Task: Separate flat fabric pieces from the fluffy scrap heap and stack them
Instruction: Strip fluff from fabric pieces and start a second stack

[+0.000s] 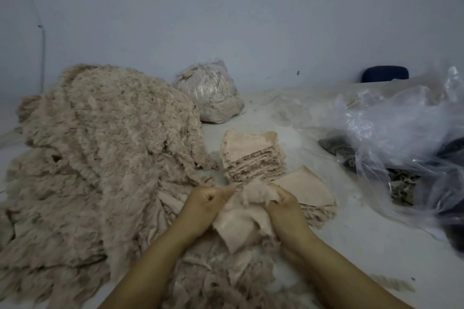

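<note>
A large beige fluffy scrap heap (100, 153) fills the left of the table and spreads toward me. My left hand (206, 204) and my right hand (285, 206) both grip one beige fabric piece (241, 221) with a fluffy tuft on top, held between them just above the heap's near edge. A tall stack of flat fabric pieces (253, 155) stands just beyond my hands. A lower second stack (311, 193) lies to the right of my right hand.
A tied clear bag of beige scraps (211, 93) sits at the back by the wall. Crumpled clear plastic sheeting (401, 128) with dark fabric under it covers the right side. A dark chair back (385, 74) shows behind it.
</note>
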`<state>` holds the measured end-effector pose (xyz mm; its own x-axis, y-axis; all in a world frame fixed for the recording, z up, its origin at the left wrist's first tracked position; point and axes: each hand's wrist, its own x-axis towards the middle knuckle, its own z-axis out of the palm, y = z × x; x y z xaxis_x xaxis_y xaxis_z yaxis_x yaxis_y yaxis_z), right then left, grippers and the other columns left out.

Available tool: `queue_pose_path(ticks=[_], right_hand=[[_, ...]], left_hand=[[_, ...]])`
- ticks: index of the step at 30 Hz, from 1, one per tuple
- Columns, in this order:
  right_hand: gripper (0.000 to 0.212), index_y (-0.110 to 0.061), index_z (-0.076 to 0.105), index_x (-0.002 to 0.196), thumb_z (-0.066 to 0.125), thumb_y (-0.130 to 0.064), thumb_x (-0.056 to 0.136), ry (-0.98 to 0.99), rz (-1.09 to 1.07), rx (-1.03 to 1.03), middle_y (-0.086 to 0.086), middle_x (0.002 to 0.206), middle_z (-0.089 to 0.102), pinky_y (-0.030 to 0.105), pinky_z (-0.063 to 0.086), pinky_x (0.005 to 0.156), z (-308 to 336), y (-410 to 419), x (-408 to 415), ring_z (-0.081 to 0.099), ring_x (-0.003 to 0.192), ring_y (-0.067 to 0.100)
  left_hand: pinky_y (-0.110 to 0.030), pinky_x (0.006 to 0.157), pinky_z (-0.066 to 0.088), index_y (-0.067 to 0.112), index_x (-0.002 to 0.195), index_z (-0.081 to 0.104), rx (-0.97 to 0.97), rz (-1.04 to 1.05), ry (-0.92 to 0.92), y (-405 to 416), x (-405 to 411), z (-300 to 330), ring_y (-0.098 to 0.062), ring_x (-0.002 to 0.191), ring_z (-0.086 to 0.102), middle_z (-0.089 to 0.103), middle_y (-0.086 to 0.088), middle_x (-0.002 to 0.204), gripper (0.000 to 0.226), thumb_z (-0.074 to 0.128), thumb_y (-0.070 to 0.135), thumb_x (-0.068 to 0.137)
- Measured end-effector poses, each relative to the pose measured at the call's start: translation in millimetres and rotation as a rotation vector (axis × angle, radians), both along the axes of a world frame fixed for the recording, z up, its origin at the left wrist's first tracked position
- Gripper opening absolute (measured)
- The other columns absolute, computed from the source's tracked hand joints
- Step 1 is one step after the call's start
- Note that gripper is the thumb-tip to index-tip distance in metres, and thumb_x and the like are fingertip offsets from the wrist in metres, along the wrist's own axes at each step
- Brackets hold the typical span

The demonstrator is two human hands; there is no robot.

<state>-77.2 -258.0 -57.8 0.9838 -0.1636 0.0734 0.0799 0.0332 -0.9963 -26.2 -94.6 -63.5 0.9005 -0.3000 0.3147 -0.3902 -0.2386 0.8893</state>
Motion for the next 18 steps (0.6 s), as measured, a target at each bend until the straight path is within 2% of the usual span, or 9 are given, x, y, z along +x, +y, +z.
queue_pose_path(ticks=[3,6,7,8,9,11,14,15,18], right_hand=[[0.031,-0.014,0.070,0.096,0.047,0.006,0.092,-0.051,-0.084,0.045,-0.001,0.084,0.074,0.023,0.054,0.064,2,1,0,0.067,0.075,0.015],[0.023,-0.023,0.068,0.079,0.052,-0.021,0.097,-0.123,-0.138,0.103,-0.014,0.067,0.069,0.009,0.044,0.053,5,5,-2,0.063,0.062,0.001],[0.023,-0.029,0.067,0.079,0.052,-0.028,0.096,-0.138,-0.166,0.119,-0.020,0.068,0.069,0.006,0.048,0.058,5,4,-1,0.050,0.053,-0.007],[0.021,-0.034,0.064,0.082,0.050,-0.031,0.096,-0.150,-0.189,0.141,-0.027,0.077,0.067,0.005,0.049,0.068,4,2,0,0.061,0.077,-0.012],[0.018,-0.038,0.062,0.086,0.048,-0.031,0.097,-0.157,-0.205,0.160,-0.030,0.086,0.059,0.005,0.039,0.080,4,1,0,0.039,0.090,-0.014],[0.016,-0.032,0.062,0.100,0.047,-0.031,0.098,-0.152,-0.238,0.173,-0.026,0.093,0.062,0.006,0.041,0.080,4,2,-1,0.049,0.086,-0.020],[0.023,-0.019,0.061,0.085,0.045,-0.023,0.100,-0.097,-0.332,0.174,-0.005,0.070,0.070,0.023,0.055,0.065,6,1,0,0.066,0.068,0.002],[0.021,-0.015,0.061,0.091,0.043,-0.016,0.101,-0.088,-0.386,0.171,-0.005,0.069,0.068,0.025,0.051,0.057,8,-5,1,0.063,0.061,0.008],[0.030,0.006,0.057,0.118,0.037,-0.011,0.102,-0.037,-0.528,0.113,0.016,0.100,0.065,0.018,0.044,0.063,7,-29,8,0.060,0.076,0.020]], left_hand=[[-0.024,0.065,0.036,0.023,0.036,0.026,-0.058,0.134,0.065,-2,1,2,-0.010,0.051,0.039,0.030,0.006,0.041,0.057,0.057,0.053,0.073],[-0.019,0.044,0.029,0.023,0.034,0.027,-0.106,0.167,0.116,-4,-3,6,-0.006,0.035,0.025,0.025,0.010,0.037,0.058,0.057,0.059,0.068],[-0.019,0.042,0.026,0.024,0.035,0.026,-0.134,0.169,0.142,-3,-4,8,-0.006,0.035,0.023,0.024,0.009,0.038,0.057,0.057,0.059,0.067],[-0.019,0.040,0.025,0.026,0.037,0.026,-0.157,0.171,0.168,-2,-6,10,-0.007,0.036,0.022,0.023,0.008,0.039,0.055,0.058,0.059,0.067],[-0.018,0.040,0.024,0.027,0.038,0.025,-0.170,0.166,0.180,-2,-7,10,-0.007,0.036,0.021,0.022,0.008,0.040,0.054,0.059,0.059,0.067],[-0.017,0.040,0.024,0.026,0.038,0.024,-0.157,0.151,0.188,-3,-8,8,-0.006,0.036,0.020,0.020,0.010,0.040,0.055,0.059,0.057,0.069],[-0.016,0.039,0.025,0.026,0.039,0.029,-0.154,0.079,0.220,-4,-8,6,-0.006,0.035,0.022,0.024,0.009,0.040,0.053,0.062,0.055,0.068],[-0.015,0.040,0.027,0.025,0.040,0.036,-0.190,0.066,0.248,-1,-7,5,-0.007,0.036,0.028,0.031,0.005,0.040,0.048,0.065,0.055,0.065],[-0.022,0.048,0.030,0.013,0.049,0.048,-0.250,0.109,0.250,12,-4,2,-0.016,0.048,0.039,0.042,-0.008,0.050,0.046,0.068,0.051,0.064]])
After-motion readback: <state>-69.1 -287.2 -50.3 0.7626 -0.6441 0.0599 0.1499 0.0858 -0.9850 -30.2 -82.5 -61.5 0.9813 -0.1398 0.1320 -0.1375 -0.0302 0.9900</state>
